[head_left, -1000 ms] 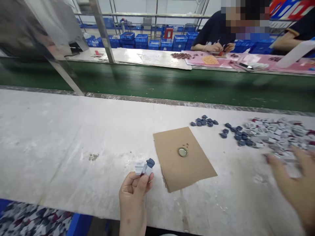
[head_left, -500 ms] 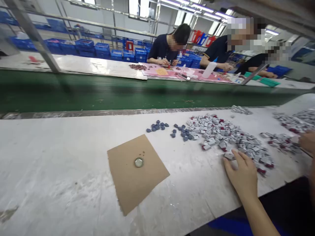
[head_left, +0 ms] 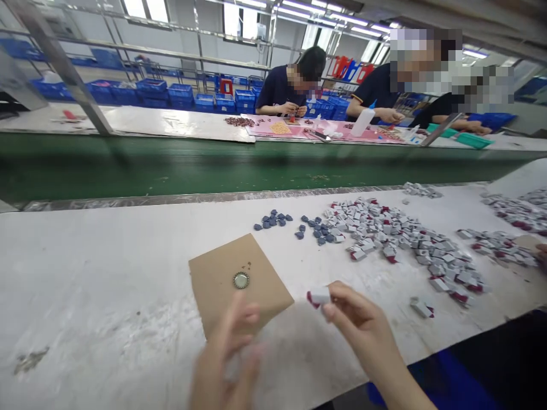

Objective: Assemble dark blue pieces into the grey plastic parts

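My right hand (head_left: 363, 322) pinches a small grey-white block with a dark red part (head_left: 319, 295) between thumb and fingertips, just off the right corner of a brown cardboard square (head_left: 260, 267). My left hand (head_left: 231, 359), blurred by motion, is over the near edge of the cardboard with its fingers apart and nothing visible in it. On the cardboard lies a round, bottle-cap-like piece with a toothed rim (head_left: 241, 280), beside a few tiny brown bits. One loose grey-and-red block (head_left: 421, 307) rests to the right of my right hand.
A large pile of grey-and-red blocks (head_left: 397, 230) spreads across the right of the white table, with small dark blue pieces (head_left: 273, 219) at its left. Beyond is a green belt (head_left: 192, 165); co-workers sit across it. Another person's hand (head_left: 542, 252) shows at the right edge.
My right hand has moved left from the pile, now holding a block. My left hand has come into view at the bottom. A single block now lies apart from the pile.
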The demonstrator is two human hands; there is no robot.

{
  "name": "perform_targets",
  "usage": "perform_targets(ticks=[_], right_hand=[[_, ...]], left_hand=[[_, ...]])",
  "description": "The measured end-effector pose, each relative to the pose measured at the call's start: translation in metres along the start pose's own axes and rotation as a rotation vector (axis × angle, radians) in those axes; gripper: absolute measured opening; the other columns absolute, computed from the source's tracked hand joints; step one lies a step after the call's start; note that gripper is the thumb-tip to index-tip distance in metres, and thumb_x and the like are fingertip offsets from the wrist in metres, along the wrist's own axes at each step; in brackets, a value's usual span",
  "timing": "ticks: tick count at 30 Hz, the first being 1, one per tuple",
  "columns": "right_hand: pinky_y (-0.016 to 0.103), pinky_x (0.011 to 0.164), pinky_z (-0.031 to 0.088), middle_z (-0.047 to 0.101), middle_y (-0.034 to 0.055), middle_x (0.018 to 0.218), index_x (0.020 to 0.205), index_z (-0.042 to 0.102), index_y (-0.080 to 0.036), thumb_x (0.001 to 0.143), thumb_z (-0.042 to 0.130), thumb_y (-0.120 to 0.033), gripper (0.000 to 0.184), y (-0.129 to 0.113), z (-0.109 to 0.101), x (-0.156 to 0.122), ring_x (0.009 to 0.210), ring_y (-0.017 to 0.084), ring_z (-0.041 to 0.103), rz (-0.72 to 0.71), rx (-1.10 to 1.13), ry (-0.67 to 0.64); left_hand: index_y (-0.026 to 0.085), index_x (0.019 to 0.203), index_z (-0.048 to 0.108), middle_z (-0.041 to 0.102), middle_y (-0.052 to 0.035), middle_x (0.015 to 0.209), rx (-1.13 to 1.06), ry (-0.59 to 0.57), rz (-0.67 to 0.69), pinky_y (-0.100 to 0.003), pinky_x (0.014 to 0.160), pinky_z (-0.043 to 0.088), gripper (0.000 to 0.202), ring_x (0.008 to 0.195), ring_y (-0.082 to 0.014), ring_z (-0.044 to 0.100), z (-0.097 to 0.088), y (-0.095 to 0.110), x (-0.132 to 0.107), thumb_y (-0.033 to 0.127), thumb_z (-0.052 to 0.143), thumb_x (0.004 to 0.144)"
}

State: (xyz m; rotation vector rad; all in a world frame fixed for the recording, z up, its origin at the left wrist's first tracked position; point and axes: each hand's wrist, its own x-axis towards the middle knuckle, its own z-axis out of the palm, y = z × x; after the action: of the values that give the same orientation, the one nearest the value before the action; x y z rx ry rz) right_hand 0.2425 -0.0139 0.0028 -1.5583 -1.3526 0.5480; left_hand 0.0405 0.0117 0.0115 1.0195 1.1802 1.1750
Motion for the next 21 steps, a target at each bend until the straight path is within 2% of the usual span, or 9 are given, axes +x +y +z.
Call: perform_targets(ticks=[2,5,7,10,11,13,15,18,21], right_hand=[[0.024,0.056,0.05,0.057,0.0009,0.073,0.092,0.057,-0.021,0.08,0.061,-0.028,0.014,-0.018,0.02,-0.003,0.062,0.013,0.057,0.069,0.222,-0.109],[0.023,0.055,0.05,0.057,-0.0013,0.073,0.101,0.051,-0.022,0.074,0.067,-0.021,0.031,-0.03,0.03,0.004,0.058,0.011,0.056,0.09,0.247,-0.231],[0.023,0.055,0.05,0.059,0.0,0.075,0.096,0.053,-0.022,0.075,0.064,-0.016,0.024,-0.035,0.031,0.012,0.06,0.011,0.056,-0.071,0.133,-0.293],[0.024,0.057,0.05,0.06,0.0009,0.074,0.081,0.057,-0.023,0.079,0.057,-0.009,0.013,-0.038,0.037,0.019,0.064,0.013,0.058,-0.407,-0.032,-0.327],[0.024,0.057,0.05,0.061,0.0003,0.071,0.079,0.058,-0.023,0.08,0.055,-0.009,0.015,-0.039,0.041,0.019,0.064,0.013,0.059,-0.473,-0.059,-0.335],[0.025,0.057,0.051,0.062,-0.0003,0.07,0.079,0.059,-0.024,0.082,0.053,-0.01,0.016,-0.037,0.047,0.017,0.063,0.013,0.059,-0.516,-0.078,-0.361],[0.026,0.061,0.052,0.064,0.0006,0.075,0.087,0.06,-0.025,0.083,0.052,-0.01,0.018,-0.034,0.052,0.015,0.067,0.014,0.06,-0.546,-0.076,-0.382],[0.028,0.071,0.053,0.064,0.0046,0.09,0.099,0.058,-0.024,0.079,0.057,-0.007,0.026,-0.031,0.055,0.011,0.082,0.017,0.062,-0.618,-0.09,-0.373],[0.027,0.067,0.053,0.062,0.0053,0.088,0.103,0.056,-0.021,0.075,0.063,-0.014,0.029,-0.031,0.063,0.005,0.08,0.017,0.061,-0.486,-0.056,-0.273]], left_hand=[[0.032,0.11,0.065,0.069,-0.0051,0.097,0.02,-0.156,0.039,-0.026,0.063,0.052,0.038,0.083,-0.0223,0.064,0.01,0.003,0.001,0.032,0.068,0.073],[0.028,0.094,0.072,0.071,-0.0056,0.088,0.031,-0.242,0.0,-0.023,0.059,0.051,0.021,0.077,-0.0203,0.065,0.013,0.003,0.005,0.032,0.067,0.074],[0.025,0.089,0.071,0.072,-0.0063,0.087,-0.067,-0.238,-0.134,-0.022,0.058,0.051,0.02,0.079,-0.0208,0.066,0.007,0.002,0.007,0.035,0.07,0.071],[0.023,0.088,0.069,0.073,-0.0064,0.091,-0.362,-0.207,-0.401,-0.023,0.055,0.054,0.029,0.077,-0.0203,0.067,-0.003,0.0,0.01,0.041,0.074,0.067],[0.023,0.089,0.068,0.073,-0.0055,0.089,-0.446,-0.177,-0.468,-0.024,0.057,0.054,0.029,0.074,-0.0187,0.067,-0.005,0.0,0.01,0.041,0.074,0.067],[0.023,0.092,0.068,0.074,-0.0051,0.085,-0.546,-0.116,-0.543,-0.023,0.063,0.055,0.031,0.072,-0.0156,0.068,-0.008,-0.002,0.012,0.034,0.077,0.065],[0.02,0.093,0.07,0.074,-0.0071,0.087,-0.581,-0.085,-0.547,-0.022,0.069,0.054,0.036,0.078,-0.0156,0.068,-0.01,-0.004,0.013,0.028,0.081,0.06],[0.018,0.085,0.072,0.073,-0.008,0.094,-0.55,-0.049,-0.454,-0.021,0.074,0.053,0.032,0.086,-0.0177,0.067,-0.012,-0.007,0.015,0.026,0.083,0.056],[0.022,0.08,0.073,0.073,-0.0051,0.097,-0.494,0.008,-0.335,-0.02,0.076,0.053,0.024,0.088,-0.0179,0.067,-0.01,-0.012,0.013,0.025,0.081,0.058]])
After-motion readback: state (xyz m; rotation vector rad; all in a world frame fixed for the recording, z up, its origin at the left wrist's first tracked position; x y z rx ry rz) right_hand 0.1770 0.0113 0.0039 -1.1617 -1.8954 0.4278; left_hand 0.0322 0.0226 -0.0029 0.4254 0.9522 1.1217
